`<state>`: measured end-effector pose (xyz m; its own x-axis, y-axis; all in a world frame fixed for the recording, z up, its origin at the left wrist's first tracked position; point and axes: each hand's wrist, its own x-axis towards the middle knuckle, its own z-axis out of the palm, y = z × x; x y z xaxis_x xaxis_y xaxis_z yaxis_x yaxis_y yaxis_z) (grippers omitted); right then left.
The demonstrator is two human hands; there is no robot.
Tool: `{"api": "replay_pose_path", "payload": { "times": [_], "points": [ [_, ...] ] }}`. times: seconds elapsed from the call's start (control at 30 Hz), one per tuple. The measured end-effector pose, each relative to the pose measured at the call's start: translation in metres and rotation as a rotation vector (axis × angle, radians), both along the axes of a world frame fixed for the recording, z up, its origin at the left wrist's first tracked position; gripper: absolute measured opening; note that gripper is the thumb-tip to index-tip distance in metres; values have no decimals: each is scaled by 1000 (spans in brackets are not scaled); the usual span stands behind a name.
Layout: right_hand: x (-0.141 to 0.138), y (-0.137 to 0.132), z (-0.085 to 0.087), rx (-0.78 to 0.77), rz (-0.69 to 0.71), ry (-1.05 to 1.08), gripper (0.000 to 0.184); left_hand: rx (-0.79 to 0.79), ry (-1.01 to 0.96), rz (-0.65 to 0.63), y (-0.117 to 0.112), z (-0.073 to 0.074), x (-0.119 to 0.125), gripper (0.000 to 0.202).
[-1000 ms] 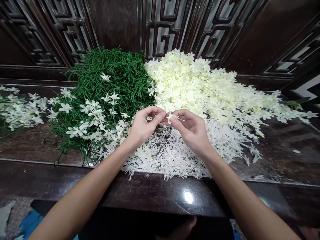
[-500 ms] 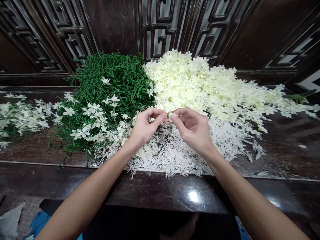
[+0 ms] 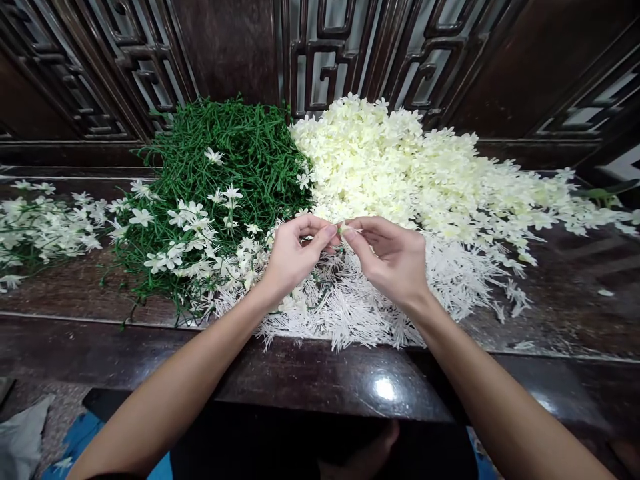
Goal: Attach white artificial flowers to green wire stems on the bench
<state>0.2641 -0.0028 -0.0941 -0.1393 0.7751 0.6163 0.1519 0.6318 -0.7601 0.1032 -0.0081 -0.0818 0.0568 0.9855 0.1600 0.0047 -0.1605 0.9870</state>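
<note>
My left hand (image 3: 303, 250) and my right hand (image 3: 393, 257) meet fingertip to fingertip in the middle, above the piles. Pinched in my right thumb and finger is a small white artificial flower (image 3: 344, 227), mostly hidden by the fingertips. My left thumb and forefinger close on its green stem, of which only a bit of green shows. Beneath the hands lies a heap of thin white stamens (image 3: 350, 317). Behind them spreads a big pile of cream petals (image 3: 370, 160). A tangle of green plastic stems (image 3: 235, 147) sits to the left.
White flowers on stems (image 3: 183, 250) lie across the green tangle, with another bunch of white flowers (image 3: 55, 227) at far left. Everything rests on a dark wooden bench (image 3: 320, 380) with a carved wooden back (image 3: 225, 53). A white scrap (image 3: 605, 293) lies at right.
The flower between the fingertips is now more covered, and my hands have drawn slightly closer together. The piles look the same; the view has shifted a little.
</note>
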Motion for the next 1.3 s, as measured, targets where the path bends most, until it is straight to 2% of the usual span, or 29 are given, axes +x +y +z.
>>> {"api": "replay_pose_path", "payload": {
  "times": [0.2, 0.5, 0.77, 1.07, 1.3],
  "points": [
    [-3, -1, -1, 29, 110, 52, 33, -8, -45, -18, -2, -2, 1, 9],
    [-1, -3, 0, 32, 93, 56, 39, 22, -42, -38, -3, -1, 1, 9],
    [-2, -4, -1, 49, 52, 29, 29, 55, -21, -46, -3, -2, -1, 8],
    [-3, -6, 3, 14, 21, 21, 17, 66, 1, -87, -2, 0, -2, 18],
    [-2, -7, 2, 97, 27, -15, 24, 49, 13, -87, -3, 3, -1, 20]
  ]
}}
